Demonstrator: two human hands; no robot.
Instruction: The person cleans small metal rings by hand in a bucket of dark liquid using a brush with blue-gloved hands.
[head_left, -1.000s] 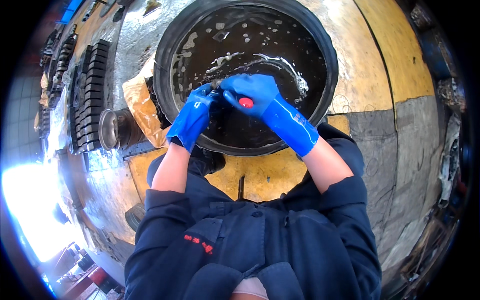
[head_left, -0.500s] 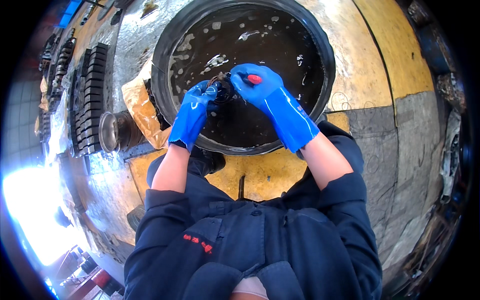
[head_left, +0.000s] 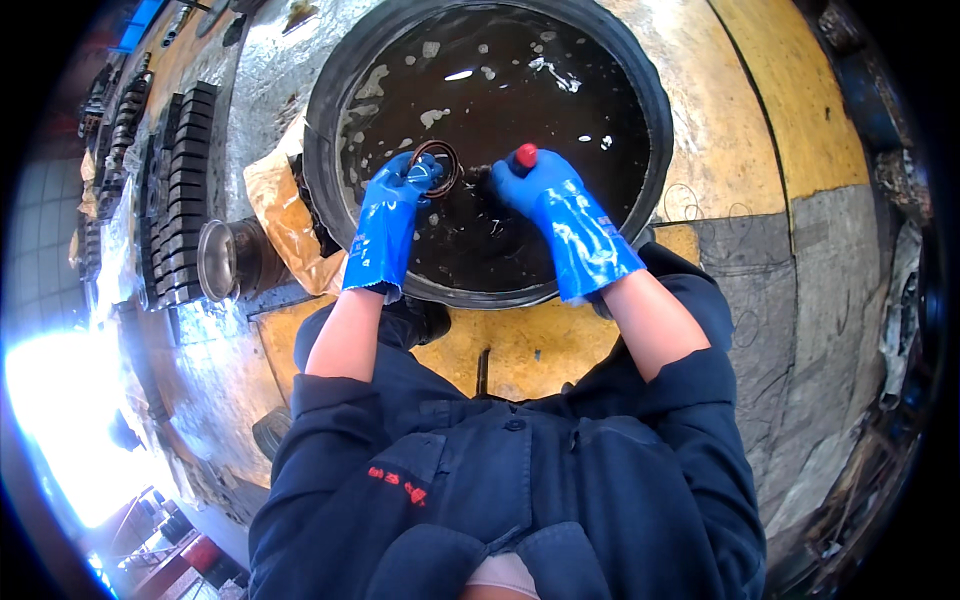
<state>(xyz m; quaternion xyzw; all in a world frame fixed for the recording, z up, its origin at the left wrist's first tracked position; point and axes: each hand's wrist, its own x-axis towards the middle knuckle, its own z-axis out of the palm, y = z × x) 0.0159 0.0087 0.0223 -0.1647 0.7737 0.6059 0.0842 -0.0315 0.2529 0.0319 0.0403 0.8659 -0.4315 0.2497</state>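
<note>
My left hand (head_left: 390, 205), in a blue rubber glove, is closed on the near-left edge of a dark, brownish ring (head_left: 456, 170). The ring tilts above dark liquid (head_left: 500, 110) in a wide black round tub (head_left: 655, 130). To its right, my right hand (head_left: 545, 190), gloved the same way, is wrapped round a tool with a red handle (head_left: 526, 155). The handle's end sticks up past the thumb. The tool's working end is dark and blurred against the liquid, so its kind is unclear. Ring and right hand are apart.
Crumpled brown paper (head_left: 275, 205) leans by the tub's left side. Beside it lies a metal cylinder (head_left: 218, 262), then a row of dark ribbed parts (head_left: 185, 200). Yellow and grey floor plates (head_left: 740, 280) lie on the right. Pale patches float on the liquid.
My right hand has drawn back to the right, away from the ring, and the red handle now points more upward. The ring has turned, so its round opening shows.
</note>
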